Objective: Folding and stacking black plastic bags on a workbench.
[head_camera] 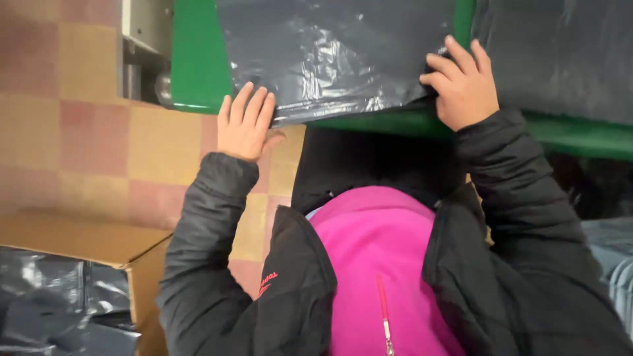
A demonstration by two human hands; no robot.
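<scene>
Plastic sheet (336,53), dark and crinkly, lies on the green bench (198,59), overhanging its near edge. My left hand (245,125) presses open-palmed on its near-left corner; right hand (463,82) curls shut over the edge. Looks light, limp, slippery; I judge edges the best hold.

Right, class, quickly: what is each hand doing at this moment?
Left hand: open, fingers flat against the black plastic sheet's lower edge.
Right hand: fingers curled over the sheet's corner, gripping it.
</scene>
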